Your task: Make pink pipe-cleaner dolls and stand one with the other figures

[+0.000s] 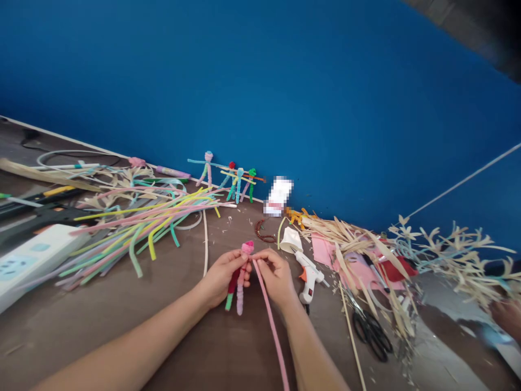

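My left hand (228, 277) pinches a small pipe-cleaner doll (240, 300) at its body. The doll has a pink head, and its legs, one dark red with a green end and one lilac, hang below my fingers. Close beside it, the fingers of my right hand (277, 274) are closed on a long pink pipe cleaner (269, 315). That strand trails down over the table toward me. Its upper end is at the doll's body, just under the head; my fingers hide whether it is joined there.
Several finished dolls (240, 182) lean on the blue wall (260, 98). Loose pipe cleaners (134, 228) and a white power strip (38, 260) lie left. To the right are a glue gun (310, 277), black-handled scissors (372, 334) and pale strips (337, 236). Another person's hand (507, 320) shows far right.
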